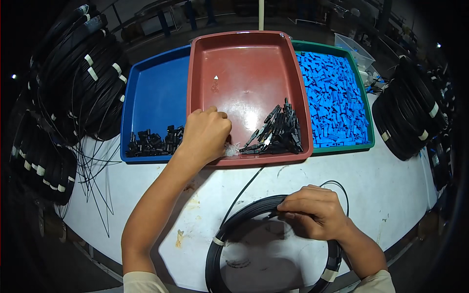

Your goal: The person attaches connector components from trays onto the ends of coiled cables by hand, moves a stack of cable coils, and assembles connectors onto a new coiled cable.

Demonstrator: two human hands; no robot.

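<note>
My left hand (207,133) reaches into the near left corner of the red tray (239,160), beside a small heap of tiny clear pieces (232,149). Its fingers are curled; the tips, and anything between them, are hidden. A coil of thin black cable (215,251), bound with pale tape, lies at the front of the table. Over the coil's far right side, my right hand (317,212) is closed in a pinch on black cable, a short dark end of which pokes out by the fingertips. Slim black connector parts (278,132) are piled in the tray's near right corner.
A blue tray (159,88) at left holds small black parts (156,141). The green tray (372,139) at right is full of small blue pieces (334,102). Large cable coils stand at left (78,73) and right (410,107), loose ends hanging over the white table (381,195).
</note>
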